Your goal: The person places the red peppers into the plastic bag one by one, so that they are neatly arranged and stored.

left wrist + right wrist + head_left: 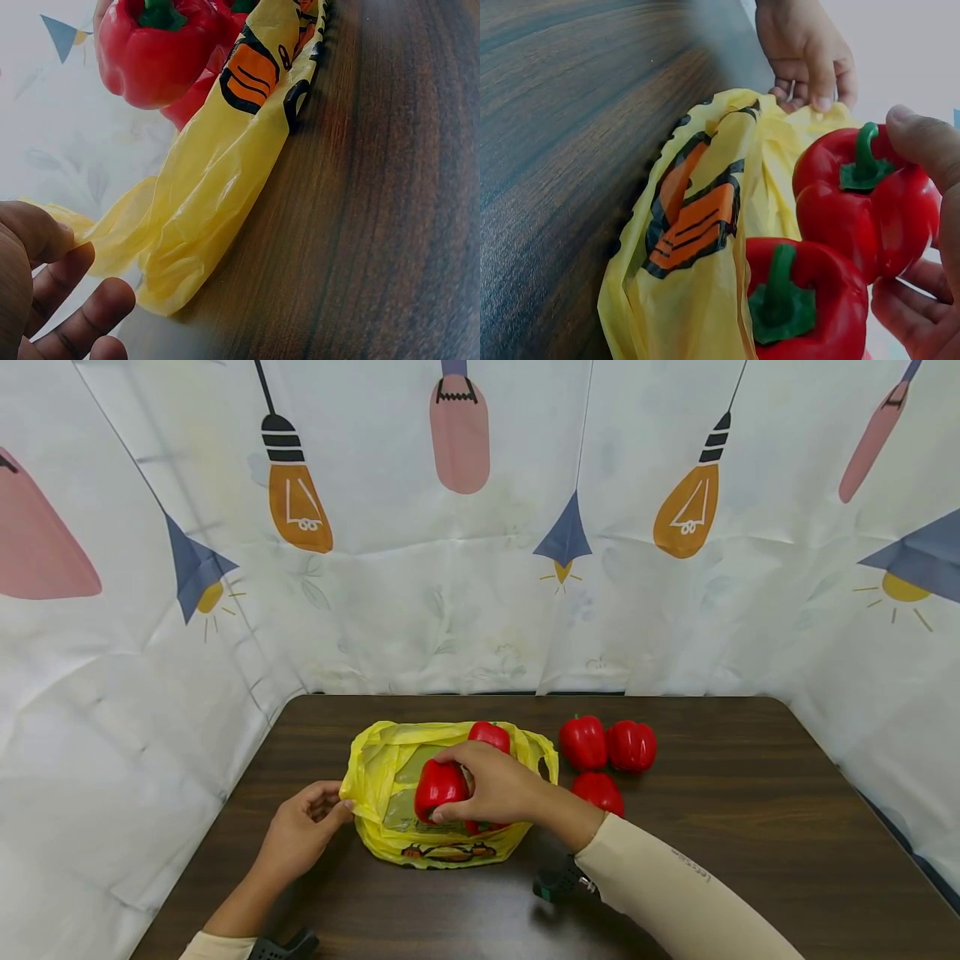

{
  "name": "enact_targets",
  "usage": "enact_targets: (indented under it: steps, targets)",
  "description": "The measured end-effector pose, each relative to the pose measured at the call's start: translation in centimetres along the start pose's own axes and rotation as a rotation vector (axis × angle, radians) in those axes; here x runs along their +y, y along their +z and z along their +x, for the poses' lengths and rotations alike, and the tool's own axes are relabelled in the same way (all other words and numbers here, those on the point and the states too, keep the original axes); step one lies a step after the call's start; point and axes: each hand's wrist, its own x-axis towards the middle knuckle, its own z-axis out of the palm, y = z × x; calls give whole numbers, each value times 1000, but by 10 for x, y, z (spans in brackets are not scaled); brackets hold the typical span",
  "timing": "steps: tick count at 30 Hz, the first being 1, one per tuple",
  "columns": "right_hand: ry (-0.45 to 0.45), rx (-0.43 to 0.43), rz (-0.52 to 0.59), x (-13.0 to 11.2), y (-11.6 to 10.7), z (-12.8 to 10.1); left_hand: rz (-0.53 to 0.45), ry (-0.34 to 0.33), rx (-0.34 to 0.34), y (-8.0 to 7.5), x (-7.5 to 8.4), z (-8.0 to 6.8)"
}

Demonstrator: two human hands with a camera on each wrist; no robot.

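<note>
A yellow plastic bag with a black and orange print lies on the table, its mouth spread wide. My left hand pinches the bag's left edge between thumb and forefinger, as the left wrist view shows closely. Over the bag's middle, my right hand grips a red bell pepper with a green stem. Below the held one, another bell pepper sits inside the bag, partly hidden by my right hand in the head view. One more bell pepper shows at the bag's back edge.
Right of the bag, a group of three red bell peppers stands on the dark wooden table. A white curtain printed with lamps hangs behind the table and along its sides.
</note>
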Motion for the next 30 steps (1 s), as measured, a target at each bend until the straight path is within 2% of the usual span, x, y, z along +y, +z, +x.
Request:
enact_targets:
  steps: [16,30]
  targets:
    - [-18,-35,-141,5,12,4,7,6,2,0,-1,0]
    - [-6,-21,-67,13,-2,-10,16,6,-5,1,1,-1]
